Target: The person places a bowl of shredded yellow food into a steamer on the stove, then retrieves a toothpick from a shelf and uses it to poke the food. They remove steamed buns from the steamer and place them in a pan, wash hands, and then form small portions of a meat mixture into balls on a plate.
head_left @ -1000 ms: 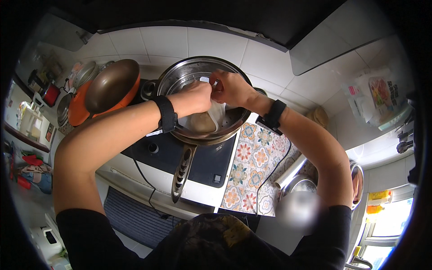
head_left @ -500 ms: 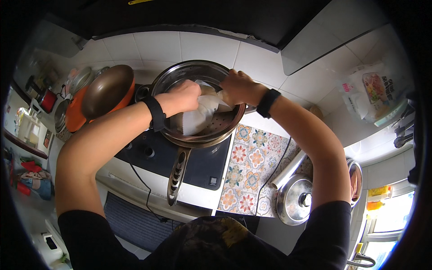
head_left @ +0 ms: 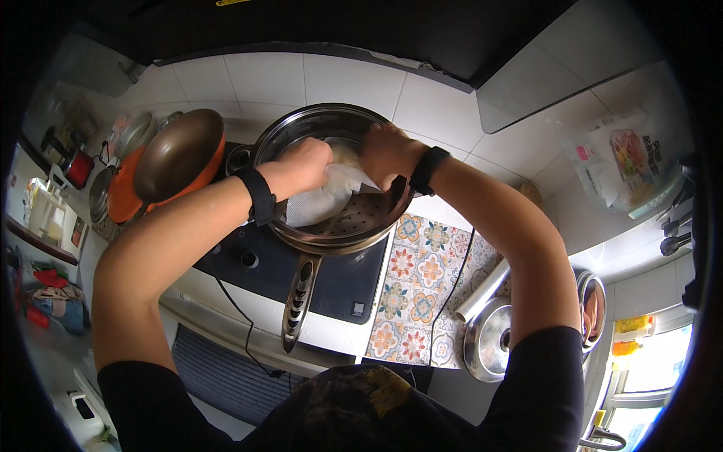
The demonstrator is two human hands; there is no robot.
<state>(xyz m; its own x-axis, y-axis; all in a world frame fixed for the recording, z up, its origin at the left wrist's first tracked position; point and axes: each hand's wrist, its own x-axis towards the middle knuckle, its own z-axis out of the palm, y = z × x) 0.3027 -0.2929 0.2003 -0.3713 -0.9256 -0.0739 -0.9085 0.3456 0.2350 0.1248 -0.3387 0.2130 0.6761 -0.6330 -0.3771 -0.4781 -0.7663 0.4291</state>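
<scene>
A stainless steel steamer pan (head_left: 365,221) with a perforated bottom and a long handle stands on the black cooktop (head_left: 343,290). Inside it lies a crumpled, thin white cloth (head_left: 324,202), its lower edge spread over part of the holes. My left hand (head_left: 304,166) reaches in from the left, its fingers closed on the cloth's upper part. Across from it, my right hand (head_left: 385,154) is inside the right rim with bent fingers pinching the other side of the cloth. Something pale shows between the hands, partly covered and hard to make out.
An orange wok (head_left: 181,158) stands left of the cooktop. On the right, a patterned mat (head_left: 422,279) carries a black cord. Beside it are a steel lid (head_left: 488,343) and a pale roll (head_left: 482,290). A hood (head_left: 316,30) hangs above; a food package (head_left: 621,154) is at far right.
My right hand has shifted slightly down and inward over the pan, with its forearm lower. The cloth has drawn up toward the hands, and more of the perforated bottom shows.
</scene>
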